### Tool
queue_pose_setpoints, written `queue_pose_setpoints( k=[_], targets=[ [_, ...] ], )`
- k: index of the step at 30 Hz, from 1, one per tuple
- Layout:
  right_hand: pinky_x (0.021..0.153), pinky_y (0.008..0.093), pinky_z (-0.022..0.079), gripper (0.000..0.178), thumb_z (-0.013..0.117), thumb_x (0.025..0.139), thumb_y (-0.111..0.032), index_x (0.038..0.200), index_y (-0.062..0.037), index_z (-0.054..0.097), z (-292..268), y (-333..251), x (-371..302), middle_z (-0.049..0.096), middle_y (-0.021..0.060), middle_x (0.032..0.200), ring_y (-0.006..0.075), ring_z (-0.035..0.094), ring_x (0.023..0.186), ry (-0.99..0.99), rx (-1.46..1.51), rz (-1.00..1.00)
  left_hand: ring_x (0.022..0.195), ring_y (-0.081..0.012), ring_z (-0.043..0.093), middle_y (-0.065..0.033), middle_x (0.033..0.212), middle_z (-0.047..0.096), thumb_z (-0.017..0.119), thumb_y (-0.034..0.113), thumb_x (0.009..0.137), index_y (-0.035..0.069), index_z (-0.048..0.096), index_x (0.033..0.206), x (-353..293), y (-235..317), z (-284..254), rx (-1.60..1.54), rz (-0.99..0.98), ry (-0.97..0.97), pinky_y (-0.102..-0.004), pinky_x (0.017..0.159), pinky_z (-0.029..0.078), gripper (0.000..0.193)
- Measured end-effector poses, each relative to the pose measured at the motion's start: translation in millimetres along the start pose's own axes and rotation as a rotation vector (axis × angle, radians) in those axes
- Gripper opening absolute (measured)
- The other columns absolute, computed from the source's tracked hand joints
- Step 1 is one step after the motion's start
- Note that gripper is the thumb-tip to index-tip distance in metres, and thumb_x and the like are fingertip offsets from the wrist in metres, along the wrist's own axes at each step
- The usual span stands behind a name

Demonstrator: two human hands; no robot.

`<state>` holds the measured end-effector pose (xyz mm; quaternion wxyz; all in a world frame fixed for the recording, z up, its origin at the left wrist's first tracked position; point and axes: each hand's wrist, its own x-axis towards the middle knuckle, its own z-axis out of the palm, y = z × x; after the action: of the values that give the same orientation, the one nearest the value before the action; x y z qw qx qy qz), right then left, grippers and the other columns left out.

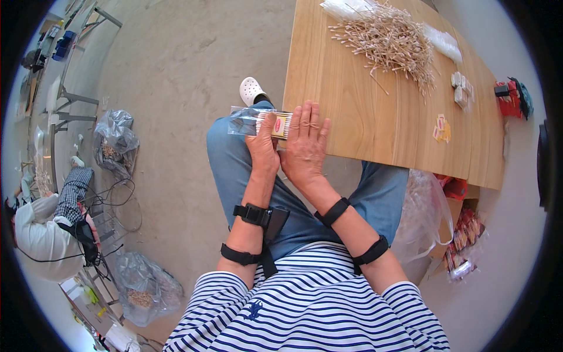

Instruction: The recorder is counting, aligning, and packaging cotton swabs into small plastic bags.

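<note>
My left hand (263, 146) grips a small clear plastic bag of cotton swabs (280, 125), its thumb across the top. Inside the bag a yellow label card with a red mark lies over the swab sticks. The bag's loose clear end (243, 121) sticks out to the left above my knee. Against the bag's right end rests my right hand (305, 146), its fingers stretched out flat and its back facing up. Both hands are above my lap by the table's near left corner. The fingers beneath the bag are hidden.
The wooden table (363, 129) bears a large heap of loose swabs (390, 44), clear plastic bags (443, 43), a small wrapped stack (462, 91) and yellow label cards (441, 129). A plastic sack (419, 211) hangs beside my right leg. Another person (50, 229) sits at the left, near bags on the floor.
</note>
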<state>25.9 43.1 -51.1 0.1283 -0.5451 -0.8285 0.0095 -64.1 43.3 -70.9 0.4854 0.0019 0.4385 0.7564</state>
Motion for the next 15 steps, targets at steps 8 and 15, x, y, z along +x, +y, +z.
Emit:
queue_pose_setpoints(
  k=[8,15],
  targets=[
    [0.121,0.0618,0.016,0.083,0.066,0.087,-0.029,0.153,0.0062,0.03,2.5,-1.3,-0.2,0.024,0.0254,0.164,0.0387,0.019,0.155,0.021,0.016,-0.006,0.088,-0.0113,0.066,-0.0001,0.1,0.068,0.074,0.008,0.093,0.007,0.064,0.109,0.1,-0.5,-1.4,-0.005,-0.024,-0.001,-0.0284,0.076,0.058,0.018],
    [0.122,0.0618,0.015,0.077,0.061,0.09,-0.028,0.153,0.0059,0.032,0.1,-0.8,3.1,0.027,0.0249,0.163,0.0384,0.021,0.154,0.028,0.007,-0.009,0.089,-0.0125,0.069,-0.0015,0.102,0.07,0.074,0.009,0.094,0.007,0.065,0.106,2.1,-2.0,-3.0,-0.03,-0.008,-0.017,-0.0294,0.076,0.06,0.016]
  ],
)
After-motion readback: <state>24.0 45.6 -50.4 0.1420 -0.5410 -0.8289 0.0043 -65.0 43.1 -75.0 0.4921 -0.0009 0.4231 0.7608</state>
